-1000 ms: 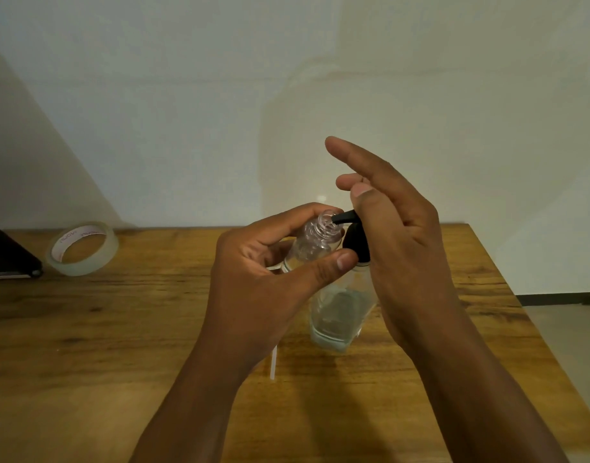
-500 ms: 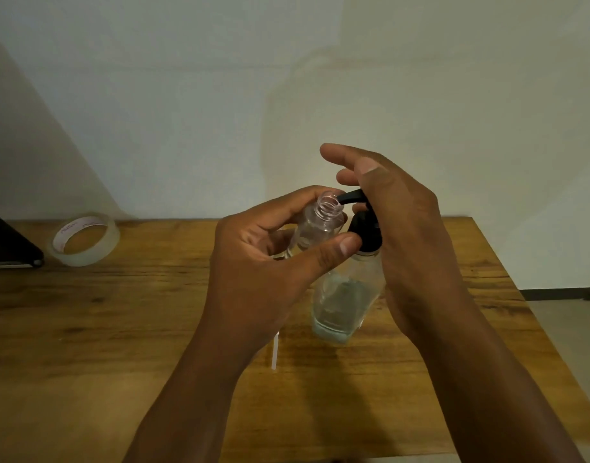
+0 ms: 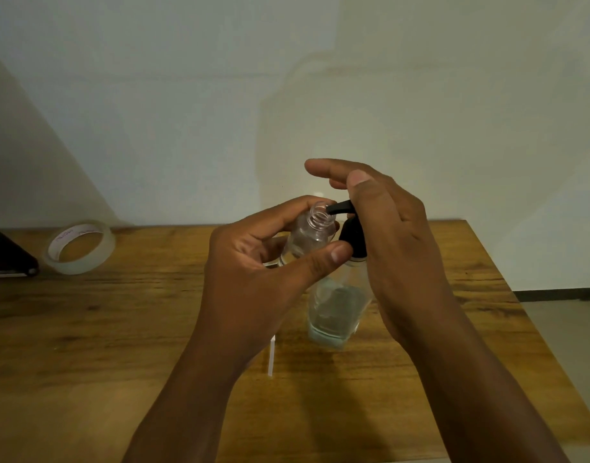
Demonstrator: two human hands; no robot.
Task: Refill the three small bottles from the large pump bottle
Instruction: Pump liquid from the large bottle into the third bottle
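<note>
Bench [image 3: 86,362]: wood grain, nearest the camera; two bare forearms reach over it. A thin white strip [image 3: 271,357] lies flat between them.

Large pump bottle [image 3: 337,309]: clear, upright on the bench, a little liquid at its base, black pump head on top.

Left hand [image 3: 253,279]: fingers clamped around a small bottle [image 3: 308,237], thumb [image 3: 323,262] across its front. Bottle is clear, uncapped, held above the bench with its threaded neck at the pump's spout tip.

Right hand [image 3: 397,242]: draped over the pump head, fingers loosely apart, index finger extended forward; contact under the palm is hidden, so I cannot tell how it grips.

Tape roll [image 3: 81,247]: clear, lying flat at far left, near a dark object [image 3: 6,252] at the edge.

Wall [image 3: 286,95]: pale, behind the bench.
</note>
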